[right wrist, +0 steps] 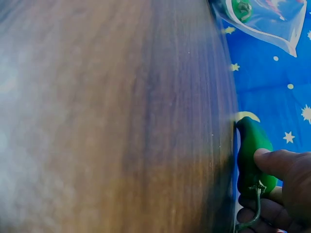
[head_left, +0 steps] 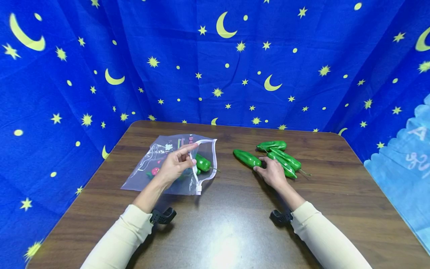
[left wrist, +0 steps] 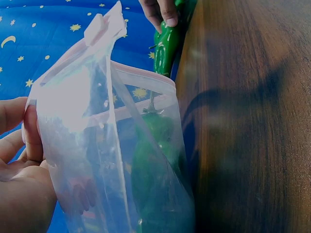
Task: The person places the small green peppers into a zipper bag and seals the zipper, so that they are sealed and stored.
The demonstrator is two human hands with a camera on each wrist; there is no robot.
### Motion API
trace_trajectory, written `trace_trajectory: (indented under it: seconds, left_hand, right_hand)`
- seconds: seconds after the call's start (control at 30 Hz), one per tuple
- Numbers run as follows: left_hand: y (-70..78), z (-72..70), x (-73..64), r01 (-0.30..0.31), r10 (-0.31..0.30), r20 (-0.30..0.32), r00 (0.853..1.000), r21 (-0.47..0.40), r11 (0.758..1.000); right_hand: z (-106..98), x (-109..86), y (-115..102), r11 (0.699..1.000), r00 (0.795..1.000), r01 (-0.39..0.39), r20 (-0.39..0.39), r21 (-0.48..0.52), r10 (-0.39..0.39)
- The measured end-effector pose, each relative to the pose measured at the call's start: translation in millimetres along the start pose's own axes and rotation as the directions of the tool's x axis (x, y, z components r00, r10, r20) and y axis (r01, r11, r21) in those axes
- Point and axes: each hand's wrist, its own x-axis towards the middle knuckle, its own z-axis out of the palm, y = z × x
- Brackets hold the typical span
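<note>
From here the table (head_left: 235, 205) is brown and wood-grained, shiny toward its near side. A clear bag (head_left: 181, 188) rests left of the middle; three green peppers (head_left: 287, 158) lie bunched on the right.

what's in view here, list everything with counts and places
clear plastic zip bag: one, white-edged, left on table
glossy elongated peppers: four, green, right of bag; at least one inside it
wood-grain rectangular table: one, brown, beneath them
star-and-moon cloth: at least one, blue and yellow, around table
scalloped lettered sheet: one, light blue, far right
wrist straps: two, black, at wrists
sleeves: two, cream, on forearms
left fingers: one hand, holding bag's edge
right fingers: one hand, gripping one pepper
</note>
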Motion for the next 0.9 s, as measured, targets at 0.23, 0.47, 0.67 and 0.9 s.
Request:
trace_trajectory:
  seconds: [0.23, 0.47, 0.67, 0.9]
  left_hand:
    - [-0.6, 0.6, 0.5, 0.001, -0.001, -0.001, 1.000, -0.010, 1.000]
    - [-2.6, 0.7, 1.1, 0.005, -0.005, -0.004, 1.000, -0.006, 1.000]
    - [-2.4, 1.0, 0.9, -0.008, 0.008, -0.006, 1.000, 0.000, 1.000]
    - [-1.0, 1.5, 0.5, -0.008, 0.008, -0.004, 1.000, -0.005, 1.000]
  right_hand:
    - [-4, -1.4, 0, 0.999, 1.000, 0.011, -0.026, 0.031, -0.010]
    - [-9, -7.5, -5, 0.998, 1.000, 0.006, 0.014, 0.069, -0.007]
    - [-12, -15.3, -11, 0.995, 0.999, 0.008, 0.052, 0.095, -0.013]
    - [-14, -24.0, -19, 0.993, 0.996, 0.057, 0.060, 0.100, -0.063]
